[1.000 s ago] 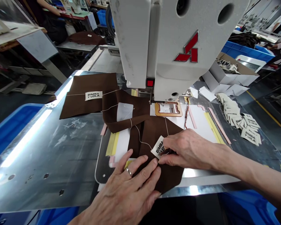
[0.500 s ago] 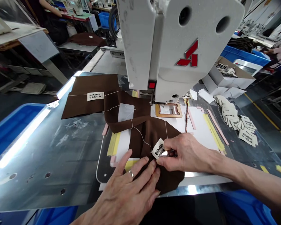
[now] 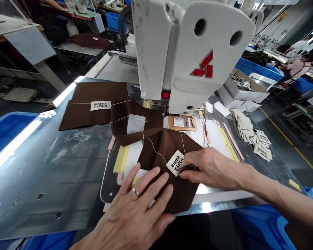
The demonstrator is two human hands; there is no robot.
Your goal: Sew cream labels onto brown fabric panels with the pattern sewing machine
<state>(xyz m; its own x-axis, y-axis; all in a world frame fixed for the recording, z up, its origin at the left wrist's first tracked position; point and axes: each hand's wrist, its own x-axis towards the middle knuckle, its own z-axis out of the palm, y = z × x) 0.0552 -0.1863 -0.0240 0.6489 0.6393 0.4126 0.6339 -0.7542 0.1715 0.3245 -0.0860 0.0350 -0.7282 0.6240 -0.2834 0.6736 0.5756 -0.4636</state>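
Note:
My left hand lies on the lower part of the brown fabric, its fingers spread and a ring on one of them. My right hand is closed around small dark thread snips, mostly hidden in the fingers. Their tip reaches the lower right edge of a white BIMBA Y LOLA label on the fabric. A loose white thread runs from this label up across the cloth. Another brown piece at the left carries a second such label.
The sewing machine head stands over the work, with an orange clamp frame beneath it. Loose labels lie at the right, near an open white box. Blue bins stand below the metal table.
The fabric under my hands lies flatter, and the label shows more fully. My left fingers have drawn back from the label. The view has turned slightly right.

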